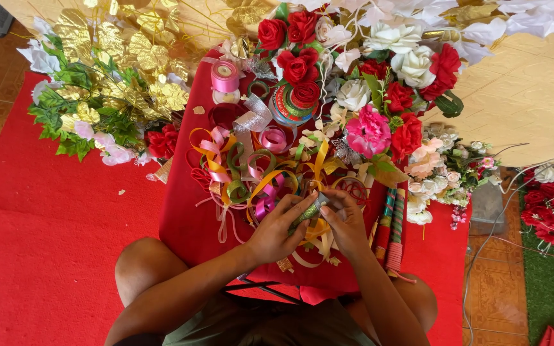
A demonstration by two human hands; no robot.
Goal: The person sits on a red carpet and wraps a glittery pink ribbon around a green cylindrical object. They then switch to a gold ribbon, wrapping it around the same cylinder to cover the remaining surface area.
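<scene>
Your left hand [276, 232] and right hand [346, 224] meet over the near edge of the red cloth-covered tabletop [184, 211], both closed on one small glittery green roll of ribbon [308, 211]. Left fingers wrap it from below; right fingertips pinch its upper end. The roll sits tilted between the two hands, just above a heap of loose curled ribbon pieces in orange, pink, green and gold [251, 176].

Behind the heap:
- a pink satin ribbon spool [225, 77], standing on a pale spool, at the far left of the tabletop;
- a flat coil of pink ribbon [274, 138], lying beside a twist of silver ribbon [253, 119];
- a spool of red and green ribbon [290, 106], partly under red artificial roses [297, 48].

To your right: a bright pink fabric flower [368, 131], and two striped wrapped sticks [392, 227] lying along the tabletop edge, near your right hand.

To your left: a spray of gold artificial leaves with green foliage [117, 70], resting over the red carpet [40, 243].
</scene>
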